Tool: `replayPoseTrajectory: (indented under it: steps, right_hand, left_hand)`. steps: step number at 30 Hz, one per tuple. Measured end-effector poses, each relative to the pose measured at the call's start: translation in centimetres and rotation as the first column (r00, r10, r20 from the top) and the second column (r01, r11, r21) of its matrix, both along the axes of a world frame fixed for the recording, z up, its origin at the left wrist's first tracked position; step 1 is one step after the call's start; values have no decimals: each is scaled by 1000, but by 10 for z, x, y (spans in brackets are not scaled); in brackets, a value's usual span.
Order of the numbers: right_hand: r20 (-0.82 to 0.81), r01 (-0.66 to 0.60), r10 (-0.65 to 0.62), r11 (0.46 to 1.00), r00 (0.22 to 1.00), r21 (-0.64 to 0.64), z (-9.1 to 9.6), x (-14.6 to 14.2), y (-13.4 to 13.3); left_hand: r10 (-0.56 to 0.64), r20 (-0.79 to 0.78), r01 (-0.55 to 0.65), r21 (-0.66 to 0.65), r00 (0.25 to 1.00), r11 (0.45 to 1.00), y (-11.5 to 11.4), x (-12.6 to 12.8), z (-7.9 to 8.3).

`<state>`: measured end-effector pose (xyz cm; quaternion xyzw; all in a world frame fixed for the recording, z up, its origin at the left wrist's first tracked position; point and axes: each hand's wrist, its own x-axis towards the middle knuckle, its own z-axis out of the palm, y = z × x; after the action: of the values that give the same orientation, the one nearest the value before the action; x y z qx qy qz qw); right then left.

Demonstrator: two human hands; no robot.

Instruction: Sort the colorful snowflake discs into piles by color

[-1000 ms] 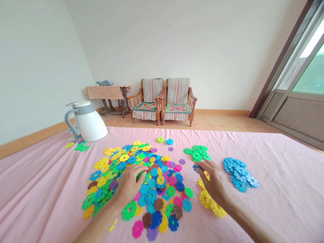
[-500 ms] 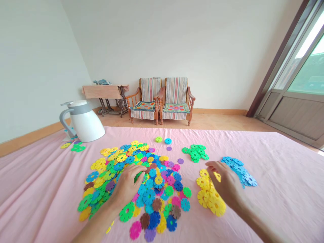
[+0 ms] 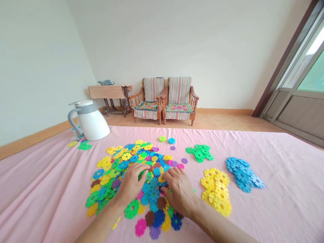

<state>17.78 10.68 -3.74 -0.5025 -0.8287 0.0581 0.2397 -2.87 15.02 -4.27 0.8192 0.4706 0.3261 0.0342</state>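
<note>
Many flower-shaped plastic discs in mixed colours lie in a loose pile on the pink cloth. Over the pile's middle is my left hand, fingers curved and thumb apart. A green disc shows in that gap; whether the hand touches it is unclear. My right hand reaches down at the pile's right side, thumb and fingers spread, with blue and brown discs beside the thumb. Its fingertips partly cover discs. To the right lie separate groups of yellow discs, blue discs and green discs.
A white and grey jug stands at the back left, with a few yellow and green discs before it. Single lime, blue and purple discs lie behind the pile. Two wooden chairs stand against the wall.
My right hand has moved left from above the yellow discs to the mixed pile. My left hand stays over the pile in much the same pose. The view has shifted slightly.
</note>
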Motion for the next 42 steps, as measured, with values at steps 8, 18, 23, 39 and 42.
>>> replayPoseTrajectory:
  steps: [8, 18, 23, 39, 42]
  right_hand:
    - [-101, 37, -41, 999, 994, -39, -1, 10, -2]
    - [-465, 220, -260, 966, 846, -139, 2, 77, 2]
    - [-308, 552, -533, 833, 788, -28, -18, 169, 3]
    - [-165, 451, -422, 862, 891, 230, -28, 171, -12]
    - [-151, 412, -386, 881, 910, 233, -29, 165, -14]
  left_hand:
    - [1, -7, -1, -4, 1000, 1000, 2, 0, -1]
    - [-4, -3, 4, -15, 1000, 1000, 1, -1, -2]
    - [-13, -9, 13, -1, 1000, 1000, 3, 0, -3]
    - [-14, -206, -3, -84, 978, 996, 2, 20, 3]
    - [-59, -252, 29, -122, 966, 992, -5, 30, 3]
